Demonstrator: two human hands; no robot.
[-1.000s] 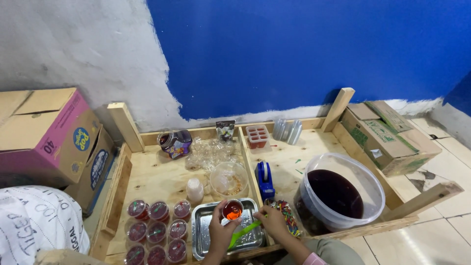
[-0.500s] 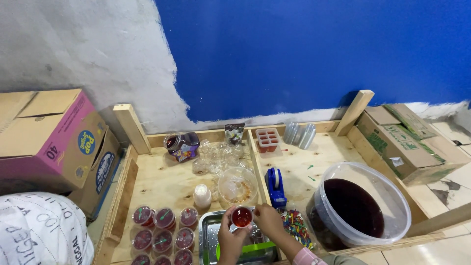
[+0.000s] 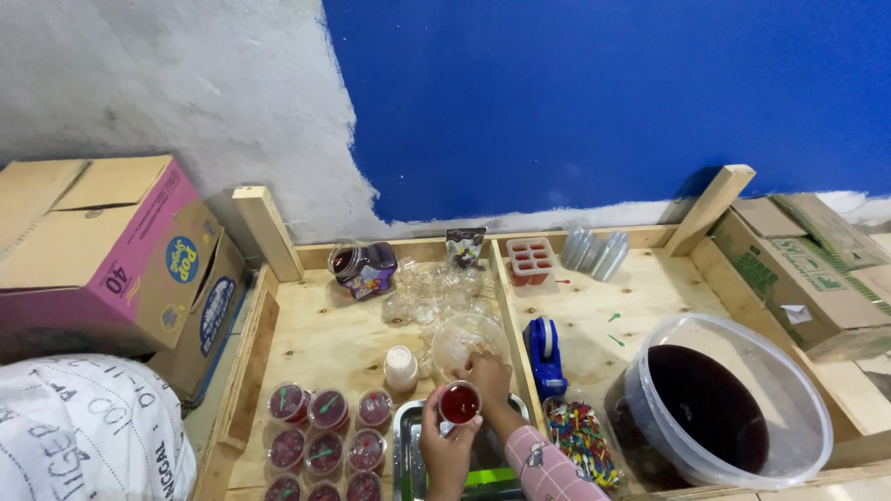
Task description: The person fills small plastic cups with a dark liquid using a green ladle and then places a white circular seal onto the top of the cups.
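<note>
Your left hand (image 3: 447, 453) grips a small clear cup of red liquid (image 3: 459, 404) over the metal tray (image 3: 405, 445); your right hand (image 3: 489, 373) pinches its rim. Beyond: round clear plastic lids (image 3: 469, 336), rough plywood table (image 3: 316, 334).

clear plastic cup (image 3: 459, 404), rough wooden tray (image 3: 320, 343)
</note>
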